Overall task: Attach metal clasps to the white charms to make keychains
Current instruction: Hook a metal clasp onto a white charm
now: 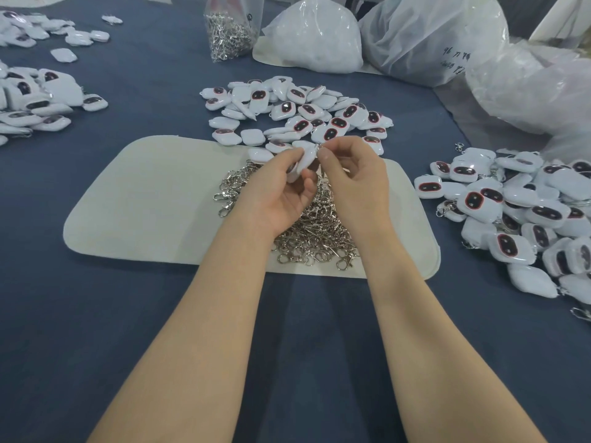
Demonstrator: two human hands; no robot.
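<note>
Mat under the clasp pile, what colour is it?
Plain cream, no pattern; the mat shows best in the head view, on the dark blue table.

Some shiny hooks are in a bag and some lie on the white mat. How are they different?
The loose clasps lie spread in a heap on the mat, while the bagged clasps are bunched inside a clear plastic bag. The loose clasps sit close, under the left hand gripping a white charm and the right hand pinching a clasp; the bagged clasps stand far back on the table. Both are silvery metal clasps.
</note>
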